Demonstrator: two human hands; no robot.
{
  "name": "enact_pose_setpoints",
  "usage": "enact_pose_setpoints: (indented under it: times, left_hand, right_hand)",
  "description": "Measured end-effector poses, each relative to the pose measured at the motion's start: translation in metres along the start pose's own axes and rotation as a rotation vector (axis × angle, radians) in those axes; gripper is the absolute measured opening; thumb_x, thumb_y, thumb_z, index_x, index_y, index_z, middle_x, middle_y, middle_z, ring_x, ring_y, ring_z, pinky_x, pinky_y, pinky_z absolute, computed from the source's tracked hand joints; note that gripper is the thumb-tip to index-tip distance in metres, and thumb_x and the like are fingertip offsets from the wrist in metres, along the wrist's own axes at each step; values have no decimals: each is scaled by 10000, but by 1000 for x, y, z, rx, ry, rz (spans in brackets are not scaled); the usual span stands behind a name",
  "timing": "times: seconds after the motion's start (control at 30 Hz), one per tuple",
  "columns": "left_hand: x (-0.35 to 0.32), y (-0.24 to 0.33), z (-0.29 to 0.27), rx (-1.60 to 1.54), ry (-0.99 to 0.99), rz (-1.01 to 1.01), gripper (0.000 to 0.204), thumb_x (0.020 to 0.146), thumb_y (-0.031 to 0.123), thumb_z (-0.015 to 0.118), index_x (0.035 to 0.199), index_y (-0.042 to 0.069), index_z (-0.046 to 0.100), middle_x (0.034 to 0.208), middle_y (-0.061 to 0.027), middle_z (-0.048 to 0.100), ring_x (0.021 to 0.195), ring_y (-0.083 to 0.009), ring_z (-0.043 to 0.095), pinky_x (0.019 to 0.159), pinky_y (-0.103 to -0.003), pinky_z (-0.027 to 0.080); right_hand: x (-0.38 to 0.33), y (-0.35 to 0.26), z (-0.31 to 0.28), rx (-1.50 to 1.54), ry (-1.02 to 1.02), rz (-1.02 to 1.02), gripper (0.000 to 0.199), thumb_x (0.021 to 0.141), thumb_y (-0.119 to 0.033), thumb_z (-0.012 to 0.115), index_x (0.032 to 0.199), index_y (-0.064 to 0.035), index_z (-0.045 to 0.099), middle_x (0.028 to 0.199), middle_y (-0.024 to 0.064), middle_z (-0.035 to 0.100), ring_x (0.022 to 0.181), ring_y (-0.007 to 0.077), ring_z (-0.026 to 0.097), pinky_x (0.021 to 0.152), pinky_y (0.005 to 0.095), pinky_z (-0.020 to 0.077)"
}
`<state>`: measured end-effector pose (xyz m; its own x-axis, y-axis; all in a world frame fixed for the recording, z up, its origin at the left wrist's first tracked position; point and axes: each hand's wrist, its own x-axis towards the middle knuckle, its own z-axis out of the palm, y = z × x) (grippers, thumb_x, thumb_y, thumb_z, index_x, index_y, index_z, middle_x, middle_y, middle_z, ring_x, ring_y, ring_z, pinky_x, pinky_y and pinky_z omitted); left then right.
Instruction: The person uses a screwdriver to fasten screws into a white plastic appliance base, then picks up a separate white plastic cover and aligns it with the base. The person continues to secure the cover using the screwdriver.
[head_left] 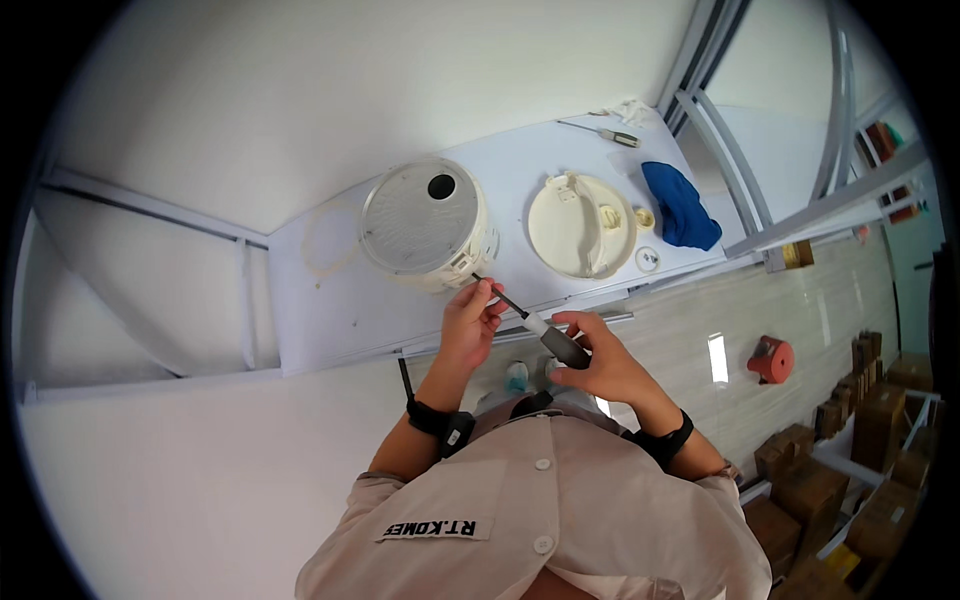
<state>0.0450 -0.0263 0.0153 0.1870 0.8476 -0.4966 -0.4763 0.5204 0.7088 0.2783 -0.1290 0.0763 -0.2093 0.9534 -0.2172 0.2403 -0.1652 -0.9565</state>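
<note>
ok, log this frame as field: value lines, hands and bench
Left grip: on the shaft of the screwdriver
Right grip: around its dark handle
Tip: at the near side of the round white appliance; exact contact unclear
Appliance face: grey plate with a round black spot, facing up
Right of appliance: round cream shell
Right of shell: blue cloth, white ring
Far right of bench: second screwdriver
</note>
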Motion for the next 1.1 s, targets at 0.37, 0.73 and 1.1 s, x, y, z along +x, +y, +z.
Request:
enact_pose_setpoints:
  times: [0.37,0.73,1.1]
  left_hand:
    - [14,15,-13,29,-267,-60,231,1038,254,687,1191,82,665,1079,-23,704,912,-117,679,772,-258,524]
    - [14,22,-14,119,-311,-114,138,1021,239,710,1067,111,688,1049,-26,725,862,-121,683,725,-261,507]
    - [25,18,-20,71,-402,-126,220,1006,282,731,1032,70,679,943,-37,700,852,-144,669,751,-292,523]
  right_hand:
    - [-22,-13,38,500,280,203,310,1106,-191,491,1360,-27,560,1060,73,661,625,96,597,576,245,476]
    - [-26,21,83,-60,675,-240,368,1069,-186,598,1392,-56,477,950,62,613,670,126,607,608,258,476]
    - [-28,-6,75,486,495,183,442,1130,-417,419,1357,-52,523,905,112,708,589,110,610,512,244,452]
